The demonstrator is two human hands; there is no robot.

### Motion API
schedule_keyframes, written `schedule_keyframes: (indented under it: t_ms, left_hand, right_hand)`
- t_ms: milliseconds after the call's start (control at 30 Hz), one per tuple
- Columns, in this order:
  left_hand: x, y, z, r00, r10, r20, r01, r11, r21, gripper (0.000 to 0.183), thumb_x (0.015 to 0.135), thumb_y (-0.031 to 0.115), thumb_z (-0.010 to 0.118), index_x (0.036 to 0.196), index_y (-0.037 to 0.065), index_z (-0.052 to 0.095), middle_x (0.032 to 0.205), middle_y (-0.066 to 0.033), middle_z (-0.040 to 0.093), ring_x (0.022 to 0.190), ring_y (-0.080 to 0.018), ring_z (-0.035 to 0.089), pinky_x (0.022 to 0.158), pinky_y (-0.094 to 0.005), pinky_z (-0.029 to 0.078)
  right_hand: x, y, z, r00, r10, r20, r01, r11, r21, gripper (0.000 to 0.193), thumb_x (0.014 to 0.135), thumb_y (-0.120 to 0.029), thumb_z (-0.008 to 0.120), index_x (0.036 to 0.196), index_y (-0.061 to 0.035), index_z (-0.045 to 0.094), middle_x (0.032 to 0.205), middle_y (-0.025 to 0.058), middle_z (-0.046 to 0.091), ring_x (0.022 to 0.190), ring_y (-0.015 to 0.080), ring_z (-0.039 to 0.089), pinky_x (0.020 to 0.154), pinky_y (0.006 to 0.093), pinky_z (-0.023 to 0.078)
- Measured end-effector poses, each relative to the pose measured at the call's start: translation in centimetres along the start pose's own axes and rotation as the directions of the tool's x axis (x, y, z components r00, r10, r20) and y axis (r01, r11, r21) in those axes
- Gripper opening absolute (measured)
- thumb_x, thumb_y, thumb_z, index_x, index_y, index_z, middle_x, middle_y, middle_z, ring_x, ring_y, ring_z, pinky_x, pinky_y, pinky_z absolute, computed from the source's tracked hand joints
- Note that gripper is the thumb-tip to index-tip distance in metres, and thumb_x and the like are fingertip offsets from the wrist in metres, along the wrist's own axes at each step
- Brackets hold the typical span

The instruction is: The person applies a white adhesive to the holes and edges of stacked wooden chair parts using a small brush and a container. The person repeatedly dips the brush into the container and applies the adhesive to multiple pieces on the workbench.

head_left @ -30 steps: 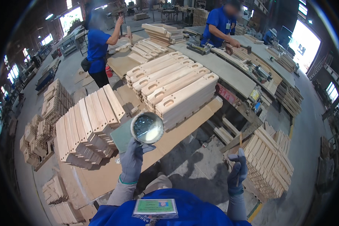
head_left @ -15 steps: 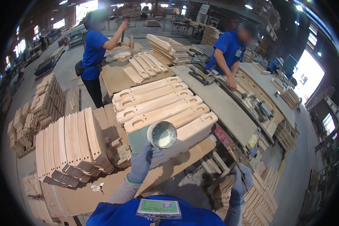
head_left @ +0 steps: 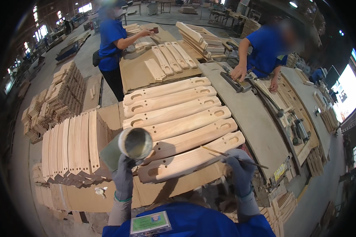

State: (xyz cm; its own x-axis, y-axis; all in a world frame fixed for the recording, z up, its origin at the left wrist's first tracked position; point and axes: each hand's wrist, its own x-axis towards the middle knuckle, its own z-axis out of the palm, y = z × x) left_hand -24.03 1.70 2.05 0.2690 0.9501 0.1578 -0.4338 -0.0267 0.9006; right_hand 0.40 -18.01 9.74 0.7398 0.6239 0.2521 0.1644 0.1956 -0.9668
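Observation:
My left hand [head_left: 124,177], in a grey glove, grips a round metal can [head_left: 135,143] whose open mouth faces up, held over the near left end of a stack of long curved wooden parts [head_left: 178,118]. My right hand [head_left: 240,170], also gloved, holds a thin stick or brush [head_left: 233,156] that lies across the right end of the nearest wooden part [head_left: 190,159]. These parts have slotted holes and rest on a brown board table [head_left: 166,189].
Upright wooden slats [head_left: 73,144] stand at my left, with more stacks [head_left: 61,94] beyond. A person in blue [head_left: 111,45] works at the far table; another person in blue [head_left: 265,51] leans over a grey machine bench [head_left: 245,114] at right.
The view has swung down and closer to the stacked parts. My right hand has come up from my side to the parts, holding the thin stick. The can stays in my left hand.

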Motion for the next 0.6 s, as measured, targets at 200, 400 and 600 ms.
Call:
schedule_keyframes:
  t_ms: [200,400,600]
  left_hand:
    - [-2.1,1.8,3.7,0.938,0.162,-0.307,-0.149,0.987,0.066,0.028,0.094,0.012,0.046,0.119,-0.001,0.046,0.108,-0.0119,0.057,0.082,-0.0209,0.064,0.069,-0.0333,0.057]
    - [-4.1,0.4,6.8,0.912,0.195,-0.360,-0.123,0.969,0.215,0.029,0.094,0.010,0.045,0.120,-0.003,0.045,0.108,-0.0132,0.056,0.084,-0.0215,0.063,0.070,-0.0358,0.058]
    - [-2.4,0.1,11.8,0.896,0.209,-0.391,-0.130,0.967,0.219,0.030,0.095,0.012,0.044,0.117,-0.007,0.050,0.105,-0.0120,0.059,0.087,-0.0195,0.063,0.075,-0.0313,0.054]
  right_hand:
    - [7.0,1.8,-0.9,0.956,-0.009,0.292,0.000,1.000,0.031,0.012,0.078,0.007,0.061,0.091,0.0057,0.062,0.089,0.0104,0.064,0.081,0.0153,0.060,0.072,0.0253,0.049]
    - [12.2,2.7,-2.3,0.896,-0.005,0.443,-0.179,0.910,0.373,0.015,0.081,0.011,0.058,0.093,0.0039,0.056,0.088,0.0114,0.063,0.084,0.0143,0.061,0.074,0.0241,0.052]
    - [15.5,2.2,-2.7,0.829,-0.251,0.499,0.071,0.933,0.353,0.013,0.077,0.012,0.060,0.085,0.0030,0.056,0.087,0.0141,0.061,0.077,0.0166,0.061,0.069,0.0260,0.052]
